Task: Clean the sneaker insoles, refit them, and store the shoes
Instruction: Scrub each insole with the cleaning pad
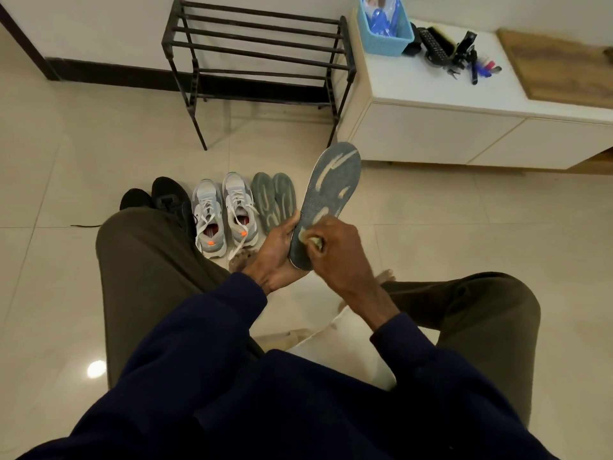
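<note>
My left hand [277, 250] grips the heel end of a dark blue-grey insole [331, 184], which points up and away over the floor. My right hand [335, 252] pinches a small greenish cloth or sponge [316, 242] against the insole's lower part. Pale streaks mark the insole's surface. Two green insoles [273, 197] lie side by side on the tiles, beside a pair of grey sneakers [224, 214] with white laces and orange tags. A pair of black shoes [166, 195] stands left of them, partly hidden by my knee.
A black metal shoe rack [255, 51] stands bare against the wall ahead. A white low cabinet [464, 117] on the right carries a blue basket [386, 28], brushes and pens. My knees in dark trousers frame the space, and I sit on a white seat [348, 343].
</note>
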